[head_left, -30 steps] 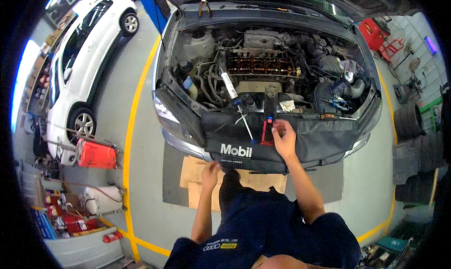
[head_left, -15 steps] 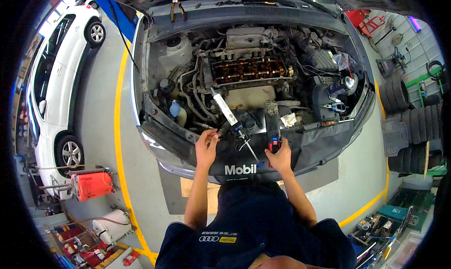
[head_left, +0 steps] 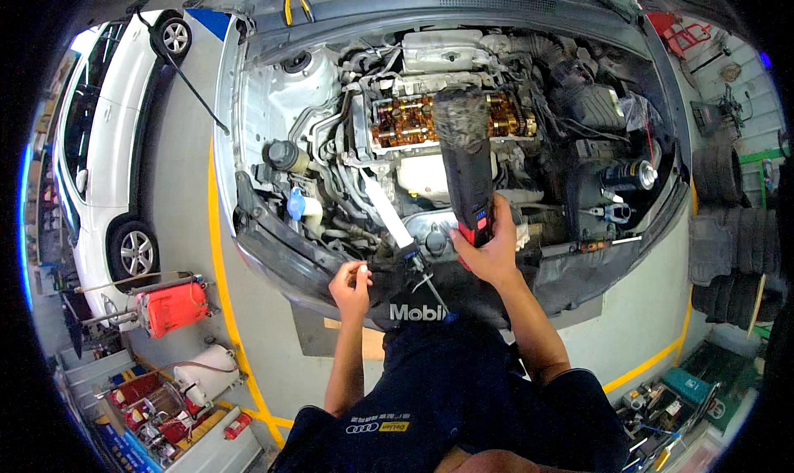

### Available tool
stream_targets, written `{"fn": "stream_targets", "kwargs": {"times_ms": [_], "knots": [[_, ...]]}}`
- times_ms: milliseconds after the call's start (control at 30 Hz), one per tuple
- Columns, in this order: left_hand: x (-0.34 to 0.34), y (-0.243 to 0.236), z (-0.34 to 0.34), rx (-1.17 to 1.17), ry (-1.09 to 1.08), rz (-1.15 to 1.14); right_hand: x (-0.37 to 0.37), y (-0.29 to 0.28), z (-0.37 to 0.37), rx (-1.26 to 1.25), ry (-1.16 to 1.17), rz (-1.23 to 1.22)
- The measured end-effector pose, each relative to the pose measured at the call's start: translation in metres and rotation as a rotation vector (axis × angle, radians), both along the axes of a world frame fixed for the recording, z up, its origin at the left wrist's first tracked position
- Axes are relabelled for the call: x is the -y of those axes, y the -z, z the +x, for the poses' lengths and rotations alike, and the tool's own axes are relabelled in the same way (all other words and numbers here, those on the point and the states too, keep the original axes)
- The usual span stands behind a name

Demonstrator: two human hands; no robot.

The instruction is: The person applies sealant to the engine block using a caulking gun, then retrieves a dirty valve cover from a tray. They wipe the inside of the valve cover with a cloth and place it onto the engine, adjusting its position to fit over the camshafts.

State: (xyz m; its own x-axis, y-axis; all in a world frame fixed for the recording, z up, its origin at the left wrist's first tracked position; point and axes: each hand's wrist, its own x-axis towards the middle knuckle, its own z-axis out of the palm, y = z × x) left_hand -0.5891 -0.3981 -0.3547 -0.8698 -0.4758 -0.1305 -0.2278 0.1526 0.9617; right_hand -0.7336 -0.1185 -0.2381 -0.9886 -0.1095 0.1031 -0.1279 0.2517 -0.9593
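Note:
My right hand (head_left: pixel 488 241) is closed around a black-and-red handheld work light (head_left: pixel 463 175), raised over the open engine bay and partly hiding the exposed, amber-stained valve train (head_left: pixel 397 126). My left hand (head_left: pixel 350 287) has curled fingers near the front edge, left of a caulking gun; anything between its fingertips is too small to name. The gun, loaded with a white cartridge (head_left: pixel 389 212), lies slanted across the front of the bay, its rod over the black fender cover (head_left: pixel 521 299). The engine around the valve train is brightly lit.
Pliers (head_left: pixel 294 2) rest by the windscreen cowl. A spray can (head_left: pixel 628 175) and blue-handled tool (head_left: pixel 612 212) lie at the bay's right. A white car (head_left: pixel 107 142), red tank (head_left: pixel 174 308) and toolbox (head_left: pixel 157 407) stand left, stacked tyres (head_left: pixel 719 233) right. The raised hood hangs overhead.
My right hand has lifted the work light up over the engine, which is now brighter. My left hand rose to the front edge, then moved slightly left and down.

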Motion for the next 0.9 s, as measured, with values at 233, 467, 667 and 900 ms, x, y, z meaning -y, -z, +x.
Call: {"fn": "stream_targets", "kwargs": {"times_ms": [233,467,667,900], "knots": [[-0.009,0.019,-0.012,-0.041,-0.106,-0.224,-0.011,0.010,-0.044,-0.028,0.055,-0.219],[-0.025,-0.008,-0.023,-0.009,-0.019,-0.391,-0.042,0.005,-0.080,-0.117,0.167,-0.070],[-0.025,-0.010,-0.030,-0.014,0.025,-0.435,-0.047,0.007,-0.065,-0.039,0.218,-0.141],[-0.039,-0.033,-0.047,-0.030,0.098,-0.674,-0.061,0.003,-0.034,-0.144,0.208,-0.124]]}}
